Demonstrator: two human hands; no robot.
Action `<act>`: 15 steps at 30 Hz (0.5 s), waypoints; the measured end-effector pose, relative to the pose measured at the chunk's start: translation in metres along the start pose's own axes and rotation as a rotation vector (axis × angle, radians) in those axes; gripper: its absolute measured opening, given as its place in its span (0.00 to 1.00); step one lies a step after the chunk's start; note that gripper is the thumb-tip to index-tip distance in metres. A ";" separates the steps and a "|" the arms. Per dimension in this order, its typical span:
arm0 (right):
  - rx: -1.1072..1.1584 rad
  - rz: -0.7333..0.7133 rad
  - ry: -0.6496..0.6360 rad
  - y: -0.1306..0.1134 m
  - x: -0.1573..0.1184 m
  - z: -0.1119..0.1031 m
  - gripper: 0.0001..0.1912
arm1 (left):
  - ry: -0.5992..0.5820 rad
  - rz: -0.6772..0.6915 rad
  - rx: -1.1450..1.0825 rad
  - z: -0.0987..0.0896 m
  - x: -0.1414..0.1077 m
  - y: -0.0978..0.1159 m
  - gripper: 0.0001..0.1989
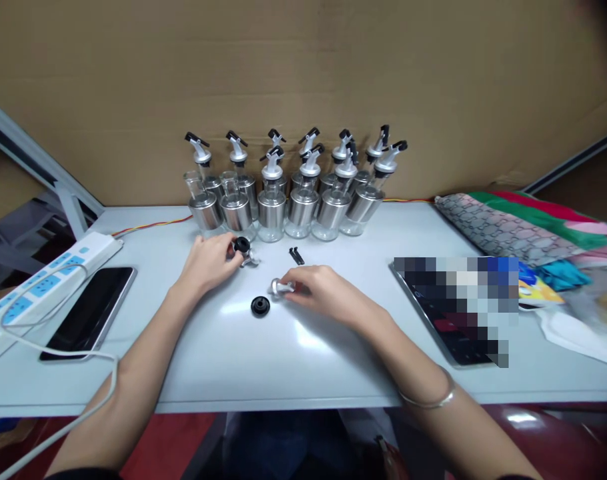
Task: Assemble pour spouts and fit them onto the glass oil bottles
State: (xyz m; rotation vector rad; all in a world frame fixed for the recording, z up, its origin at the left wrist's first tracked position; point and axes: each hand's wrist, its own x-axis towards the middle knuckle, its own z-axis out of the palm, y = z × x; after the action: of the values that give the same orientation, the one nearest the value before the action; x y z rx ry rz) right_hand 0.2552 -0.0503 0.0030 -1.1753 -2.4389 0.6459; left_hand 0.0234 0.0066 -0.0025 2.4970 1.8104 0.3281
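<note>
My left hand (pixel 212 261) pinches a round black stopper (pixel 242 245) between thumb and fingers, and a silver spout (pixel 251 259) lies right beside its fingertips. My right hand (pixel 319 287) has its fingers closed on another silver spout (pixel 277 288), low over the table. Just left of that spout, a second black stopper (pixel 260 306) rests on the tabletop. Small black levers (pixel 296 256) lie between the hands and the bottles. Behind them stand several glass and steel bottles (pixel 271 212); most carry silver spouts with black levers, while two at the front left are uncapped.
On the left of the white table (pixel 208 393) are a power strip (pixel 43 287), a dark phone (pixel 89 312) and a white cable crossing my left forearm. A partly blurred tablet (pixel 446 313) lies at right, near patterned cloth (pixel 523 223) and plastic packets (pixel 541 287). Cardboard (pixel 303 67) stands behind.
</note>
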 end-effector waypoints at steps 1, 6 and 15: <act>-0.004 0.004 -0.006 -0.001 0.000 0.000 0.08 | -0.010 -0.004 -0.001 0.000 0.000 -0.001 0.09; 0.007 -0.003 -0.021 -0.009 0.000 0.001 0.11 | -0.020 -0.028 -0.077 0.000 0.000 0.000 0.15; -0.052 -0.098 0.047 -0.013 -0.001 0.002 0.11 | 0.045 0.095 -0.146 0.016 -0.001 -0.005 0.25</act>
State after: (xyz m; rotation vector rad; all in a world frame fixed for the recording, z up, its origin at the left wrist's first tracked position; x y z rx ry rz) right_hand 0.2460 -0.0586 0.0082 -1.0705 -2.4693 0.5231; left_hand 0.0216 0.0086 -0.0187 2.4987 1.6210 0.5051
